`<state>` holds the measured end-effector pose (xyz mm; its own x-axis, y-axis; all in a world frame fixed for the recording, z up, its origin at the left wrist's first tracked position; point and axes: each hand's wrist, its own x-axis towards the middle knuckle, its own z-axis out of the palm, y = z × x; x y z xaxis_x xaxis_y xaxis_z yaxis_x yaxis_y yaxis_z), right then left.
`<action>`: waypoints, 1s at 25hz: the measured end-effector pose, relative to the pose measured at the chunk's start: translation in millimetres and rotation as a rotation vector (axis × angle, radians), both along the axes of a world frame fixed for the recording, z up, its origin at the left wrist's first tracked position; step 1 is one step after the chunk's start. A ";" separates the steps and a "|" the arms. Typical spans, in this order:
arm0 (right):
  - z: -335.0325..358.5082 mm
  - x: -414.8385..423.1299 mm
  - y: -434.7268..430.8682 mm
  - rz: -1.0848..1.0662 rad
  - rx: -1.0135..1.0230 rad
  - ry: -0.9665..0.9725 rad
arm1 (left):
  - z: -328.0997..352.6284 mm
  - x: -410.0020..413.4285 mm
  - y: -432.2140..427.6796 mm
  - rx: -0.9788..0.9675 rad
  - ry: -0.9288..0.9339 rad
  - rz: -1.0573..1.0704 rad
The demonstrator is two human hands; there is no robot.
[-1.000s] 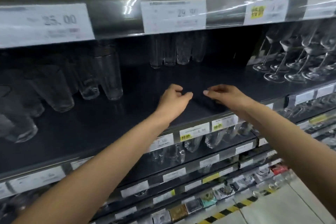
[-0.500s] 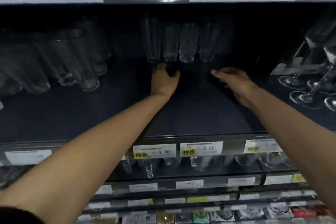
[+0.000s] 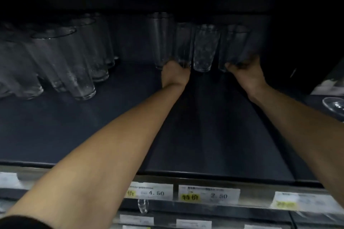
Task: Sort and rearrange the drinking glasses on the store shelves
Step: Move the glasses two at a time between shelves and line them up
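At the left of the frame a cluster of tall clear glasses point(image 3: 55, 61) stands on the dark shelf point(image 3: 111, 126), their rims leaning toward the upper left in the wide-angle view; the nearest one point(image 3: 81, 72) sits at the front of the group, base close to the open shelf floor. The middle of the shelf is bare dark surface.

In the upper centre, deep at the back of the shelf, a row of 4 tall drinking glasses point(image 3: 197, 42) stands side by side. The left hand point(image 3: 175, 75) reaches in along a bare forearm, with a dark sleeve edge at the lower left corner. Its fingers curl around the base area between the first glass point(image 3: 160, 39) and the second glass point(image 3: 183, 42); whether it grips 1 or both cannot be told in the dim light. The third glass point(image 3: 205, 48), which looks textured, stands free between the 2 hands, just beside the left hand.

The right hand point(image 3: 245, 73) is closed low around the base of the fourth glass point(image 3: 235, 46), fingers wrapped behind it and knuckles toward the camera.

At the far right edge, the round foot of a stemmed glass point(image 3: 334, 105) rests on the shelf, well apart from the row.

Along the bottom, price tags are fixed to the shelf's front rail: one reads 4.50 point(image 3: 151, 190), the next 2.50 point(image 3: 209, 194), and a third point(image 3: 301, 201) is too blurred to read. A small glass point(image 3: 143, 205) shows on the shelf below.
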<state>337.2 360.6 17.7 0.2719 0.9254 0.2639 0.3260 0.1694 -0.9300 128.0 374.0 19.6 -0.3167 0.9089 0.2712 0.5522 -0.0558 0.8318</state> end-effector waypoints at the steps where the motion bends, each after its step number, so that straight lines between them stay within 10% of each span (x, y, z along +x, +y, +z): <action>1: -0.5 0.2 6.9 0.005 0.004 -0.018 | 0.6 1.3 2.7 0.011 0.005 0.009; 25: -4.2 3.7 -5.3 0.011 0.015 0.017 | 6.7 6.5 -31.7 0.007 -0.032 0.044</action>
<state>340.9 355.3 13.5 0.2661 0.9244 0.2732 0.3078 0.1871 -0.9329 134.5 342.3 26.3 -0.3647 0.8922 0.2663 0.5270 -0.0380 0.8490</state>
